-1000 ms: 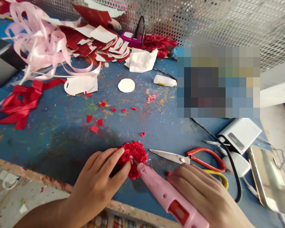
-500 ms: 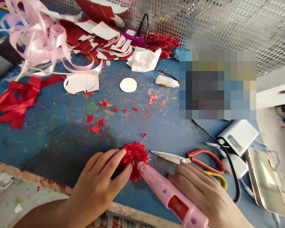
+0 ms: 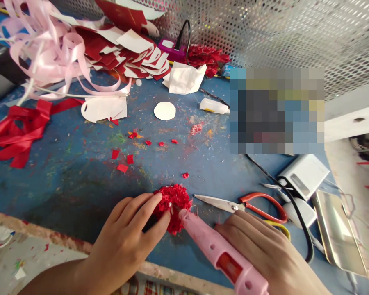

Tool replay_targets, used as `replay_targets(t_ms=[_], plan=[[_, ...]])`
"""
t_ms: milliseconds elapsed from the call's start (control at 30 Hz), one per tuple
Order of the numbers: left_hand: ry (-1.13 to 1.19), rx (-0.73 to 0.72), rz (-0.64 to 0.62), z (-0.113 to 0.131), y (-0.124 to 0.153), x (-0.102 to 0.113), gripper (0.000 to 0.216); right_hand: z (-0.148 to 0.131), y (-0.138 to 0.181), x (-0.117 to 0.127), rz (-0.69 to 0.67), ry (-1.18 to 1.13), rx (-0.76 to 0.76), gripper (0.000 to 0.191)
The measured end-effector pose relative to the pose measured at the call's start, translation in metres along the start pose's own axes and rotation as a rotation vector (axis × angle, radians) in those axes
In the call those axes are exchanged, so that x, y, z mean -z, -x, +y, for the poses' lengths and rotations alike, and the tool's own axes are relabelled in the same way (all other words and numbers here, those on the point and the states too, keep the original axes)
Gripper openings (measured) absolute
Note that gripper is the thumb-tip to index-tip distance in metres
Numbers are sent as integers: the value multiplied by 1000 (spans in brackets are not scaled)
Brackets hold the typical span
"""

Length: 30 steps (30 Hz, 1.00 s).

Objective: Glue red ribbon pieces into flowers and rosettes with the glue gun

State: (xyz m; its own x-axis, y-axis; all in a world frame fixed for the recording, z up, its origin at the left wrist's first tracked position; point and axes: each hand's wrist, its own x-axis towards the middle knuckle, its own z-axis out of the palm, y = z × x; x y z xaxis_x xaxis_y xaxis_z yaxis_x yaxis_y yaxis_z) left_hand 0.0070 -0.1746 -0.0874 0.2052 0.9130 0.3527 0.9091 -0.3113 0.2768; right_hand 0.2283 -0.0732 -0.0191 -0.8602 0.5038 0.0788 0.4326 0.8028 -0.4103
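My left hand (image 3: 133, 229) is closed around the left side of a round, ruffled red paper pompom (image 3: 176, 196), with thumb and forefinger on its edge. In my right hand (image 3: 258, 246) is a pink hot glue gun (image 3: 203, 237), its handle mostly hidden under my fingers. The gun's nozzle points into the middle of the pompom, where a small shiny clear spot shows. Just beyond my right hand lies a pair of scissors (image 3: 218, 202) with red and yellow handles, blades toward the pompom.
Small red paper squares (image 3: 122, 168) and a white paper disc (image 3: 165, 110) lie on the blue table (image 3: 89, 184). Red ribbon (image 3: 21, 131), pink ribbon (image 3: 76, 49) and cut card pieces (image 3: 110, 53) are heaped behind. A white charger (image 3: 307, 174), black cable (image 3: 303, 221) and phone (image 3: 338, 233) sit right.
The view has shifted slightly. Both hands keep their places at the pompom, and a shiny spot near the nozzle shows more clearly now.
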Motion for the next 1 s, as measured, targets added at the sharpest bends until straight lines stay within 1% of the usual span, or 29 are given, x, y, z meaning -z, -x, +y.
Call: replay_targets(t_ms=[233,467,667,833,1000], plan=[[-4,2,-5,0,0,0,34,0,0,-1,28,25,22,9],[4,1,-10,0,0,1,35,0,7,-2,-10,16,31,6],[-7,1,-13,0,-1,1,35,-1,6,-2,31,46,27,5],[-2,5,-9,0,-1,1,34,-1,8,-3,6,56,15,2],[-7,0,-5,1,-1,1,33,-1,10,-1,-16,30,8,8]])
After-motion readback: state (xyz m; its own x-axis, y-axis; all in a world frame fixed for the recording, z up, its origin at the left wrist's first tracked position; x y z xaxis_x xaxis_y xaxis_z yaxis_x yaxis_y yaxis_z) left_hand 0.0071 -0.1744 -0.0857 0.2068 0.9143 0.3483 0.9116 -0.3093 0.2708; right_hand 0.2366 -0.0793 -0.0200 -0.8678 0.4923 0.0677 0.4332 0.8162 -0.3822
